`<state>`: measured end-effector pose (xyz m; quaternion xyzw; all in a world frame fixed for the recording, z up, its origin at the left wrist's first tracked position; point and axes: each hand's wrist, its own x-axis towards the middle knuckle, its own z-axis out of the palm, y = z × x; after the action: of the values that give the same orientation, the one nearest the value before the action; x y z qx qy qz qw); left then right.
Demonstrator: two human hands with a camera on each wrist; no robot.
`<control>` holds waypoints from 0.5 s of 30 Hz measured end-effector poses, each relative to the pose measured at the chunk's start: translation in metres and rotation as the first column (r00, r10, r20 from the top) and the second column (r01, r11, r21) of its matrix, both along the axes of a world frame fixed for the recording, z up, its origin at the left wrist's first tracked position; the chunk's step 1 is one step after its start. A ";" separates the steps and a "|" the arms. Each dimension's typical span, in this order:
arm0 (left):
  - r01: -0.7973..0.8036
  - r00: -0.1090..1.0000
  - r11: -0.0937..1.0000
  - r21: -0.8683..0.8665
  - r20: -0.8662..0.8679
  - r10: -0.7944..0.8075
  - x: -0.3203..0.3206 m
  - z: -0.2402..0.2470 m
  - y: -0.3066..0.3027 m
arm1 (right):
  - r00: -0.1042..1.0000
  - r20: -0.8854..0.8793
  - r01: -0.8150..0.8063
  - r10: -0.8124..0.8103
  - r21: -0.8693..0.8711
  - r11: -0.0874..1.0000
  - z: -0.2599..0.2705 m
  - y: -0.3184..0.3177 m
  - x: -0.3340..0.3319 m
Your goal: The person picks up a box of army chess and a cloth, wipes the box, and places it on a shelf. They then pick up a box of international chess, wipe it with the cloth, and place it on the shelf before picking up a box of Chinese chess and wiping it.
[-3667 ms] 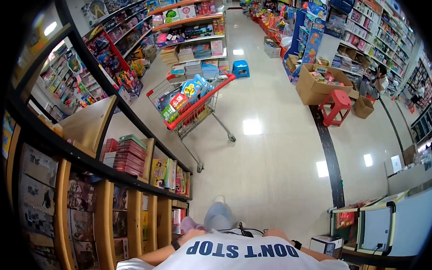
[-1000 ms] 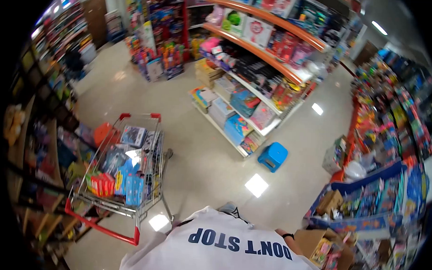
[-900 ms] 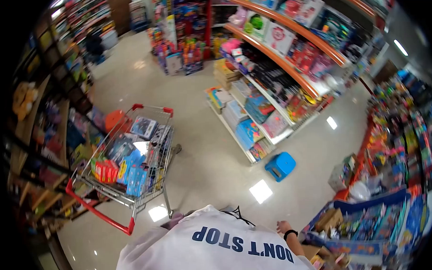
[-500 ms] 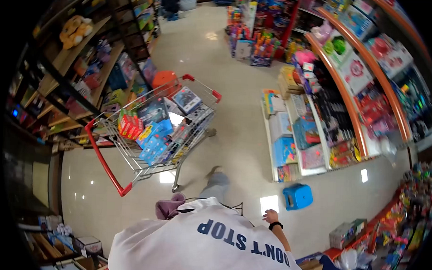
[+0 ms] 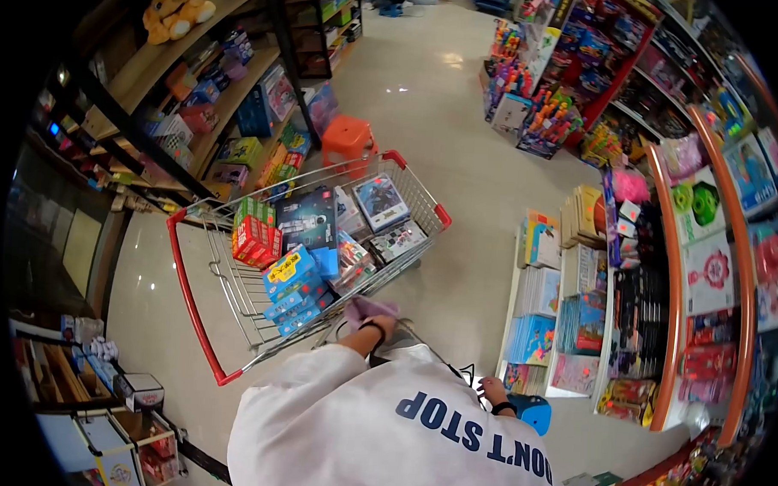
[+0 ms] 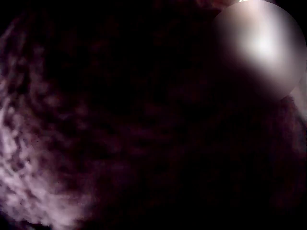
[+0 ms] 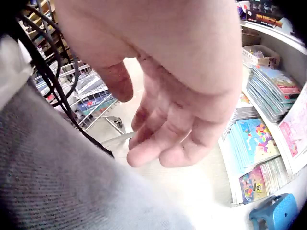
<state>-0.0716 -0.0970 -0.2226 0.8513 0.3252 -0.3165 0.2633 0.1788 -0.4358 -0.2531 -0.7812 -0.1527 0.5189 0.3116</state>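
My left hand (image 5: 385, 327) is beside the near side of the shopping cart (image 5: 216, 347), holding a purple cloth (image 5: 366, 309). Fuzzy purple fabric (image 6: 29, 158) fills most of the left wrist view and hides the fingers. The wire cart is loaded with boxed goods: red and green boxes (image 5: 256, 241), blue boxes (image 5: 295, 283) and a large dark box (image 5: 307, 219). My right hand (image 7: 168, 105) hangs at my side with loosely curled fingers and nothing in them; in the head view this hand (image 5: 490, 390) is near a blue stool (image 5: 533, 412).
To the right, a white shelf rack (image 5: 560, 335) holds books and toys. Wooden shelves (image 5: 146, 76) with a plush toy (image 5: 179, 11) line the left. An orange stool (image 5: 348, 146) stands just beyond the cart. Tiled floor (image 5: 420, 81) runs ahead between the racks.
The view has swung left, away from the long aisle, and the cart now lies close in front. My left hand has come into view beside it, with the purple cloth.
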 end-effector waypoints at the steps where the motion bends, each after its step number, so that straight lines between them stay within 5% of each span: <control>1: -0.019 0.997 1.000 0.016 0.076 0.017 0.016 -0.027 0.015 | 0.998 0.050 0.025 -0.024 -0.029 0.999 -0.004 0.014 0.008; 2: 0.082 0.996 0.996 -0.025 -0.036 -0.083 0.036 0.062 0.028 | 0.994 0.101 0.051 -0.045 -0.060 0.997 -0.008 0.025 0.017; 3: -0.045 0.995 0.998 -0.033 0.089 0.047 0.048 -0.020 0.044 | 0.986 0.149 -0.067 0.080 -0.089 0.994 -0.009 0.037 0.027; 6: -0.428 0.844 0.898 -0.098 0.312 0.436 0.067 0.045 0.050 | 0.812 0.482 -0.381 0.329 0.010 0.924 0.000 0.085 0.045; 9: -0.392 0.883 0.911 -0.126 0.225 0.411 0.069 -0.001 0.049 | 0.930 0.169 -0.349 0.328 0.115 0.930 -0.022 0.130 0.082; 12: -0.541 0.824 0.829 -0.140 0.108 0.556 0.057 0.009 0.030 | 0.870 0.203 -0.481 0.449 0.152 0.863 -0.015 0.165 0.128; 14: -0.731 0.633 0.647 -0.219 0.139 0.762 0.020 -0.121 0.012 | 0.895 0.180 -0.432 0.408 0.124 0.893 -0.037 0.177 0.169; 15: -0.874 0.443 0.463 -0.144 0.152 0.884 0.033 -0.038 0.009 | 0.900 0.146 -0.417 0.411 0.010 0.909 -0.029 0.189 0.188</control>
<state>-0.0389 -0.0878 -0.2611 0.5813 0.6827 -0.0519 0.4397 0.3668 -0.2471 -0.2825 -0.7590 -0.3475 0.5135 0.1987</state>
